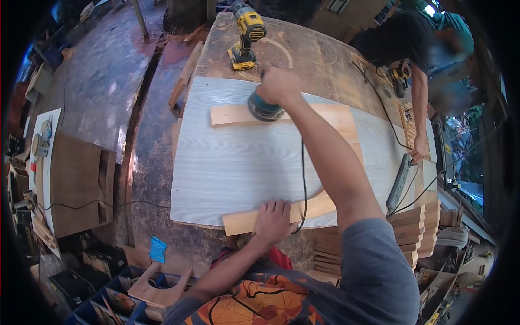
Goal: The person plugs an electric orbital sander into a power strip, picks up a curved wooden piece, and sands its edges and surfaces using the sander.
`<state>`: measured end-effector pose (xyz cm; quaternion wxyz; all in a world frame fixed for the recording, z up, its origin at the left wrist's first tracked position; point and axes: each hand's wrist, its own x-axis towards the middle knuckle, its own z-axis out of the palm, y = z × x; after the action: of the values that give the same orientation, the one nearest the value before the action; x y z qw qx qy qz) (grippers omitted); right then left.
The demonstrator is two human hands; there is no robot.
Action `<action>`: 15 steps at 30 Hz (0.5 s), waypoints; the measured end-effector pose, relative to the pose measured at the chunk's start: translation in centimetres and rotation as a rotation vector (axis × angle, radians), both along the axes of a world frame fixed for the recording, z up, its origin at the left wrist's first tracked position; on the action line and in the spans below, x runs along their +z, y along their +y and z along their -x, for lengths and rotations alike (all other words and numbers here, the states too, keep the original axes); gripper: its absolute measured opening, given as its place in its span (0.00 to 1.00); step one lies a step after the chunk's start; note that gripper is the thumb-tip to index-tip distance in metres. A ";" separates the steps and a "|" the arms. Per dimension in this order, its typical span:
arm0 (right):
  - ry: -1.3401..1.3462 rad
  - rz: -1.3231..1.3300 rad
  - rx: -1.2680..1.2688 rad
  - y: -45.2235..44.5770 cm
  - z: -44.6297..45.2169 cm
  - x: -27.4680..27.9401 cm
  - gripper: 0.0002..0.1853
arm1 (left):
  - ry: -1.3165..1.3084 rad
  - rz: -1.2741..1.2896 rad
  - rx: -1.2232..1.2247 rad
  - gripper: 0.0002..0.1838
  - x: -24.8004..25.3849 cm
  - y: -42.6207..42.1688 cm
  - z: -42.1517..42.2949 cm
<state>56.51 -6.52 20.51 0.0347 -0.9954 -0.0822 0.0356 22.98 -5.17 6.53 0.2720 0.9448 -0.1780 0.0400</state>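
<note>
My right hand (279, 85) is wrapped round a teal and black electric sander (264, 110). Its base sits on the far arm of a pale wooden piece (227, 116), which lies on a grey wood-grain board (233, 162). My left hand (273, 221) grips the near arm of this wood, fingers curled over its top; the thumb is hidden. The wooden piece seems to bend round at the right, partly behind my right forearm. A black cord (304, 173) hangs from the sander side down past my left hand.
A yellow and black cordless drill (249, 33) stands on the workbench (314, 46) beyond the board. At right, a co-worker's hand (418, 150) touches a power strip (400, 183). Stacked wood pieces (403, 233) stand near right; a blue packet (157, 249) is at lower left.
</note>
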 end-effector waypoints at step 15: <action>0.024 0.061 0.120 3.7 2.3 1.1 0.24 | -0.005 0.061 0.039 0.32 -0.7 -0.5 0.5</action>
<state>54.22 -2.83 21.56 0.0030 -0.9887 -0.1403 0.0521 22.51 -5.65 5.80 0.2993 0.9393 -0.1589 0.0530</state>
